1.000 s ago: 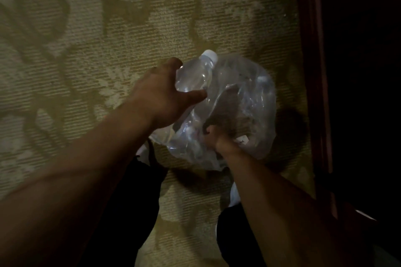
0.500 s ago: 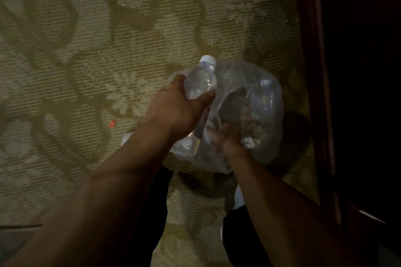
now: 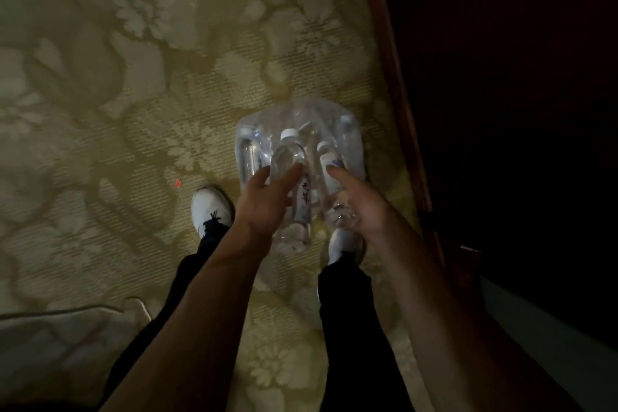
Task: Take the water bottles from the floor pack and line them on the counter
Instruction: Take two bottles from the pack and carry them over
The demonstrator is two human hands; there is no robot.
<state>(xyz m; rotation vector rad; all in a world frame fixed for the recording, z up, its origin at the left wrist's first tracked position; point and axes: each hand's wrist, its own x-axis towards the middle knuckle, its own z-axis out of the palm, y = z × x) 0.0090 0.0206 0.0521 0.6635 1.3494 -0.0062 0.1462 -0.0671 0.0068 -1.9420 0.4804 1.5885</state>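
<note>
Head: seemingly two held bottles.

Dim and grainy throughout, the patterned carpet catches weak light around ten o'clock, everything toward three o'clock sinks into near-black, the forearms are shadowed, and wide-angle bending curves the wooden edge.

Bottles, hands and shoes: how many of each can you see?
Bottles held up: 2, one in the left hand, one in the right hand
Hands: 2
White shoes: 2
Plastic pack on the carpet: 1
Total: 7; bottles inside the pack are too unclear to count.
</note>
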